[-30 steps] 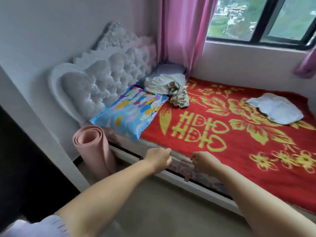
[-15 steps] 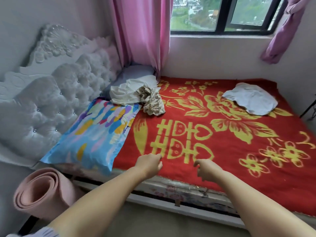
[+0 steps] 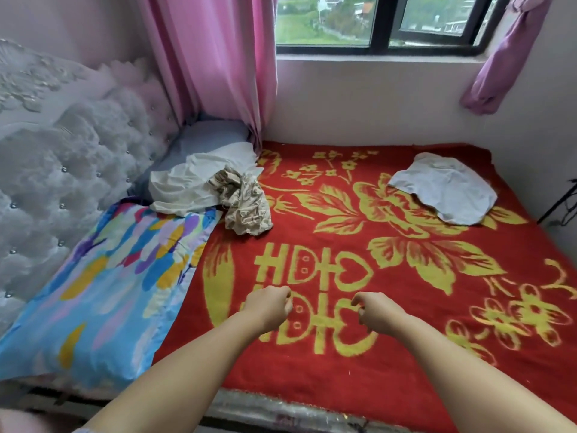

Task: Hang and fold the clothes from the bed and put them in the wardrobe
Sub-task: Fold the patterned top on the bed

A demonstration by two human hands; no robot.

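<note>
Both grips loosely curled, crumpled cream garment (image 3: 199,185), patterned one (image 3: 246,204)

Someone's home bedroom, pretty clearly.
Bed (image 3: 359,364) with tufted headboard (image 3: 71,170), pillow (image 3: 103,285), pink curtain (image 3: 215,57) by the window (image 3: 377,23).

Clothes (image 3: 240,198) right of pillow (image 3: 103,289)
</note>
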